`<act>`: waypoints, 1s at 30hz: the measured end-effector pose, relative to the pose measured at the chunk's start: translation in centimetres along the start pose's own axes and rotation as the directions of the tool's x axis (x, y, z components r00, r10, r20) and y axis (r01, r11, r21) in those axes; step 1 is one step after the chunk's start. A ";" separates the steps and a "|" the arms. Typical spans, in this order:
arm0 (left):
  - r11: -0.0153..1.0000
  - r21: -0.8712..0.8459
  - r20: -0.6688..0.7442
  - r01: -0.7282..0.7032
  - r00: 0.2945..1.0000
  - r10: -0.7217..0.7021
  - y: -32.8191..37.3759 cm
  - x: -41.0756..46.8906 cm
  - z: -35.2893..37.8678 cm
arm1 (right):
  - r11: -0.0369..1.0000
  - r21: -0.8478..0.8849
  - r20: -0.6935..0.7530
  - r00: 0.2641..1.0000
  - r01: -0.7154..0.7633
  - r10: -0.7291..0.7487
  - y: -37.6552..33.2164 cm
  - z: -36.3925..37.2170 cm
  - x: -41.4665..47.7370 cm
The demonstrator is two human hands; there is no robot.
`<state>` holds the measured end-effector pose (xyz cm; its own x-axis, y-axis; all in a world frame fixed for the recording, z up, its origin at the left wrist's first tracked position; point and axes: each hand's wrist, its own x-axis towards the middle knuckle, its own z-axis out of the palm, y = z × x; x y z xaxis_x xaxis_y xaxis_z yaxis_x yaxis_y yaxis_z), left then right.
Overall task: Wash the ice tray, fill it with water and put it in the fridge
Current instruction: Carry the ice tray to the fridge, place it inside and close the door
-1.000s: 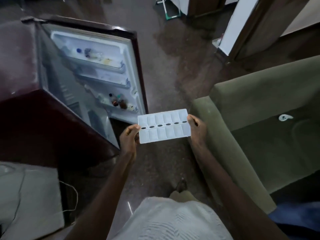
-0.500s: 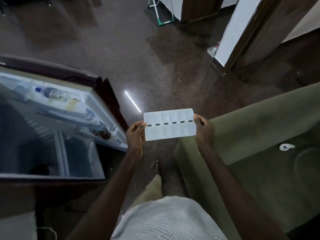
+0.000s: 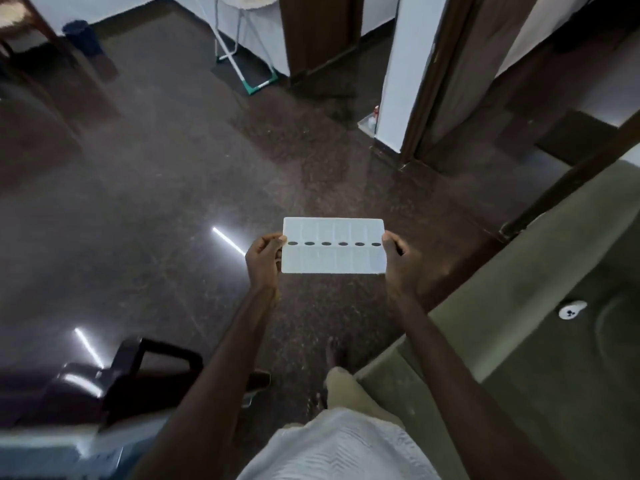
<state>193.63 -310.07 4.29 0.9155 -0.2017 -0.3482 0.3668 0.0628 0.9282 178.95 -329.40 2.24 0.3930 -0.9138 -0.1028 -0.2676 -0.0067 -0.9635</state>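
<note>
Ice tray (image 3: 333,261) is in the air, just left of the sofa (image 3: 519,306). Left hand (image 3: 263,261) and right hand (image 3: 398,265) each pinch one short end. Best hold it firm and flat for washing.

Open floor (image 3: 156,209) ahead (sofa (image 3: 519,289) crowds right).

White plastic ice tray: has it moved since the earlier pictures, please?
Yes. The white ice tray went away from the open fridge, forward along the green sofa.
</note>
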 end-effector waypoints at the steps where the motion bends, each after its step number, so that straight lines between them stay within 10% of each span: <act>1: 1.000 0.005 0.018 0.004 1.000 -0.005 0.5 1.8 1.2 | 1.000 0.024 -0.021 1.000 -0.007 0.008 -0.3 0.7 1.4; 30: 0.978 0.204 0.438 0.034 0.891 -0.122 6.2 24.9 15.3 | 0.990 0.084 -0.408 0.903 -0.110 0.135 -3.9 8.8 16.9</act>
<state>216.18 -329.68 3.33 0.6982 -0.6152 -0.3661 0.3563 -0.1449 0.9231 194.38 -341.19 2.03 -0.0407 -0.9917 -0.1222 -0.2346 0.1284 -0.9636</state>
